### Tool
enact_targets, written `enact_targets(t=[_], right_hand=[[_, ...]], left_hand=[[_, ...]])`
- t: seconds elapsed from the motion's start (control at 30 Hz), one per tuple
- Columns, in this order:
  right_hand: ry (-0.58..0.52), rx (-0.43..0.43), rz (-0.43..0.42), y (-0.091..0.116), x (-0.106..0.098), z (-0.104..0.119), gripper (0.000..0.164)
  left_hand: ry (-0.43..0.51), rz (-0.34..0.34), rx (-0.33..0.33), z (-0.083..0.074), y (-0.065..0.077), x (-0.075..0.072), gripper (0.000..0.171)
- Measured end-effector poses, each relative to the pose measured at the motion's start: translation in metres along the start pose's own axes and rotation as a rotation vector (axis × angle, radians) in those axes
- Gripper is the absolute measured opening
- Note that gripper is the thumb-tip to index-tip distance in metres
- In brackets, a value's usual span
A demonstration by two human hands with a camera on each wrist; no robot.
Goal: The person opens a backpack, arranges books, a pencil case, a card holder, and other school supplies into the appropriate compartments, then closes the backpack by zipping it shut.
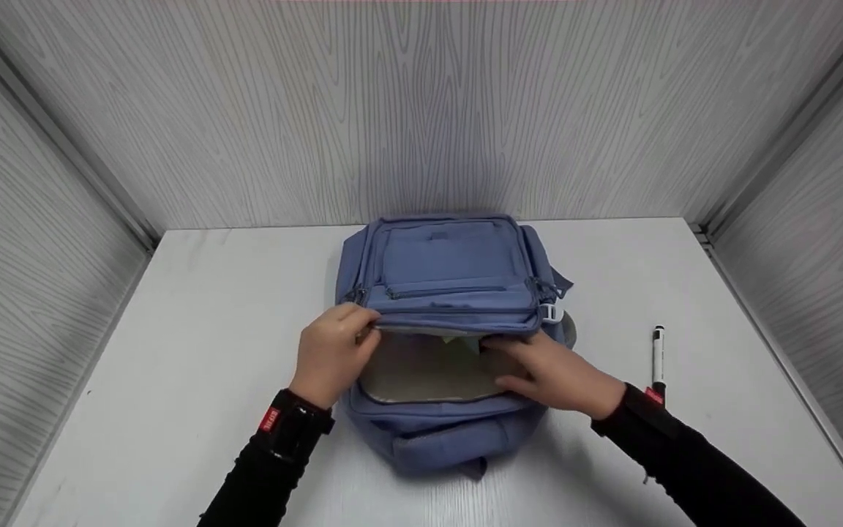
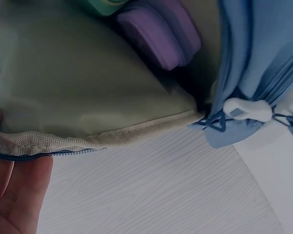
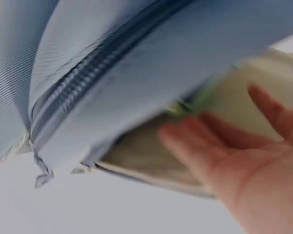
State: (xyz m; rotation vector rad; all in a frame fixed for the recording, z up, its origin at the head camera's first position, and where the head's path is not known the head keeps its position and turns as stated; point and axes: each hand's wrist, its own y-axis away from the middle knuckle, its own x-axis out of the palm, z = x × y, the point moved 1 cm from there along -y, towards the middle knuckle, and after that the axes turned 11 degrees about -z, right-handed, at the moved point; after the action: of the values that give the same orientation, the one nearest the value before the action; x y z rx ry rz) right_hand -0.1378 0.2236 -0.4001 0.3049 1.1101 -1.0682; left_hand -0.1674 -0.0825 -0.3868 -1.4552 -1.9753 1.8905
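A blue backpack lies on the white table with its main compartment unzipped and gaping toward me. My left hand pinches the zippered edge of the opening at its left side and holds it up. At the right side, my right hand reaches in, its fingertips inside the opening and partly hidden under the upper flap. In the right wrist view its fingers are extended and spread, close to something green. Inside the bag, the left wrist view shows a purple zippered case and a green object.
A white marker with a black cap lies on the table to the right, by my right sleeve. Grey wood-grain panels stand behind the table and on both sides. A white buckle hangs at the backpack's right side.
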Motion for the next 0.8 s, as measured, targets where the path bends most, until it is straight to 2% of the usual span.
enact_targets(t=[0.07, 0.13, 0.17, 0.23, 0.3, 0.4, 0.5, 0.57, 0.7, 0.8], right_hand=[[-0.055, -0.022, 0.011, 0.008, -0.011, 0.000, 0.028], [-0.139, -0.043, 0.011, 0.013, -0.023, -0.007, 0.011], [-0.195, -0.048, 0.009, 0.014, -0.028, -0.013, 0.007], [-0.283, -0.039, -0.013, 0.013, -0.040, -0.025, 0.010], [-0.303, 0.017, -0.082, 0.010, -0.048, -0.038, 0.011], [-0.213, 0.177, -0.212, 0.001, -0.054, -0.057, 0.010], [-0.081, 0.314, -0.285, -0.011, -0.053, -0.077, 0.013], [-0.022, 0.351, -0.295, -0.017, -0.049, -0.090, 0.020], [0.073, 0.362, -0.267, -0.026, -0.040, -0.112, 0.037], [0.152, 0.357, -0.248, -0.027, -0.034, -0.121, 0.039]], left_hand=[[-0.002, 0.005, -0.001, 0.000, 0.009, 0.000, 0.010], [-0.009, 0.008, -0.001, 0.000, 0.020, 0.001, 0.012], [-0.012, 0.010, -0.001, 0.000, 0.025, 0.002, 0.013], [-0.015, 0.015, 0.001, -0.001, 0.036, 0.004, 0.015], [-0.009, 0.019, 0.001, -0.001, 0.046, 0.006, 0.016], [0.010, 0.029, 0.005, -0.002, 0.059, 0.008, 0.016], [0.036, 0.048, 0.011, -0.003, 0.068, 0.008, 0.017], [0.059, 0.068, 0.016, -0.003, 0.072, 0.007, 0.018], [0.107, 0.121, 0.031, -0.005, 0.081, 0.004, 0.025], [0.129, 0.171, 0.053, -0.006, 0.088, 0.002, 0.036]])
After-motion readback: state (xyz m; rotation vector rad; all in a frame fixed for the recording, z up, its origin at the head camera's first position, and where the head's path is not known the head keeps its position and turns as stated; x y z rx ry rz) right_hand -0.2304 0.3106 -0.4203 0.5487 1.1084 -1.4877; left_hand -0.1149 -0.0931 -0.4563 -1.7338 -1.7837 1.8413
